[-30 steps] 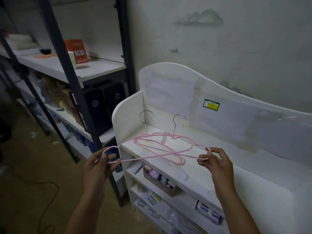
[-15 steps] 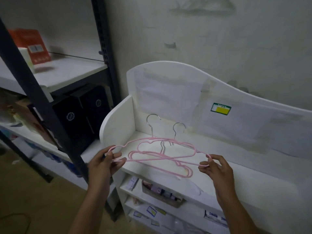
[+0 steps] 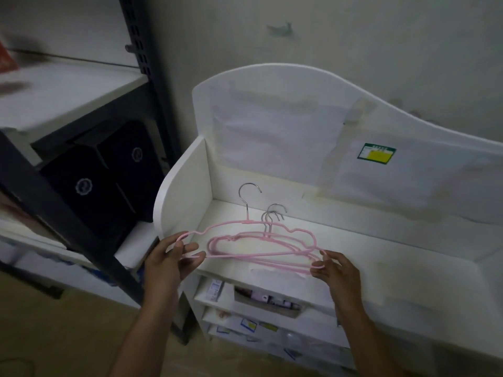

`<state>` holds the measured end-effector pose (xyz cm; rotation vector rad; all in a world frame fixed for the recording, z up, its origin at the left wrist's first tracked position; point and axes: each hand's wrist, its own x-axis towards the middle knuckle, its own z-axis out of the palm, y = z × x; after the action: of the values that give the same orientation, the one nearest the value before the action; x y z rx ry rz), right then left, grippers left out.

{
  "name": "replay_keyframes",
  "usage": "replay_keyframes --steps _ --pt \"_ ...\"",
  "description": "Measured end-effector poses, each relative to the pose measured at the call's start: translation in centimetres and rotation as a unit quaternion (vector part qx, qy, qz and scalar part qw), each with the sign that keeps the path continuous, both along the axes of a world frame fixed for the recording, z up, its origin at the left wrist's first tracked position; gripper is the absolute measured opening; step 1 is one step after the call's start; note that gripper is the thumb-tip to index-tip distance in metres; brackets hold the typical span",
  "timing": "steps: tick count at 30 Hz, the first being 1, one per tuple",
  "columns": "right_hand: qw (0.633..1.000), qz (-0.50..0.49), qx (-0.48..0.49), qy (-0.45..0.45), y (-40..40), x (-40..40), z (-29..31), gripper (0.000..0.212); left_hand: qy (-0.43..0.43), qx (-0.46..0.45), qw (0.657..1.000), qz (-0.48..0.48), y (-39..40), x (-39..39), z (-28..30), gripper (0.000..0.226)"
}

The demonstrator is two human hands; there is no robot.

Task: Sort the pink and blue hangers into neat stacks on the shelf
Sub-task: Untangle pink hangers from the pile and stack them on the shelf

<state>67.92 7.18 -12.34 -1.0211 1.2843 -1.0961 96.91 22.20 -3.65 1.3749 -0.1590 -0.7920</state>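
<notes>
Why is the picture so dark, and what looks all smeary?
Head view: the room is dim, brightest on the white shelf around the pink hangers; the metal rack at far left is smeared by motion blur; the wide lens bends straight edges near the borders.

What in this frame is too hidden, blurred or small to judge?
Head view only:
- green and yellow sticker: print too small.
- red item: cut by the left edge, motion-blurred.
- pink hangers on the shelf top: overlapping wires, count uncertain.
- lower shelf boxes: dim, labels unreadable.

The green-and-yellow sticker [image 3: 376,154] on the shelf's back panel [image 3: 272,110] is unreadable.
</notes>
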Motion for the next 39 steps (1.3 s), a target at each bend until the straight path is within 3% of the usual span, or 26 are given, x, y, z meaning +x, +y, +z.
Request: replay_keyframes --steps 6,12,25,31,33,35,39 --pt "0.967 0.035 -0.048 0.248 -1.0 -0.7 -0.8 0.021 0.010 0.005 1.000 -0.009 -1.2 0.0 -0.5 0.021" --pt "0.924 0.087 -0.064 0.368 -1.3 -1.1 -0.9 0.028 0.014 0.007 0.999 -0.034 -2.7 0.3 -1.5 0.020" --pt "0.962 0.046 0.014 0.269 -1.8 -2.8 -0.4 0.020 0.009 0.045 0.995 -0.089 -6.7 0.2 -6.3 0.015" --pt "0.950 0.062 -0.008 0.306 -2.0 -2.2 -0.1 0.014 -0.078 0.082 0.988 -0.101 -8.0 1.1 -8.9 0.014" --pt "0.942 0.076 -0.021 0.328 -2.1 -1.9 -0.1 0.011 -0.206 0.138 0.960 -0.129 -8.2 1.5 -9.6 0.017" --pt "0.933 0.094 -0.025 0.347 -2.3 -1.6 0.0 0.010 -0.353 0.201 0.899 -0.164 -8.3 1.8 -9.7 0.016" --pt "0.914 0.122 -0.031 0.387 -2.8 -1.0 0.2 0.021 -0.515 0.240 0.801 -0.189 -8.4 2.2 -9.5 0.017"
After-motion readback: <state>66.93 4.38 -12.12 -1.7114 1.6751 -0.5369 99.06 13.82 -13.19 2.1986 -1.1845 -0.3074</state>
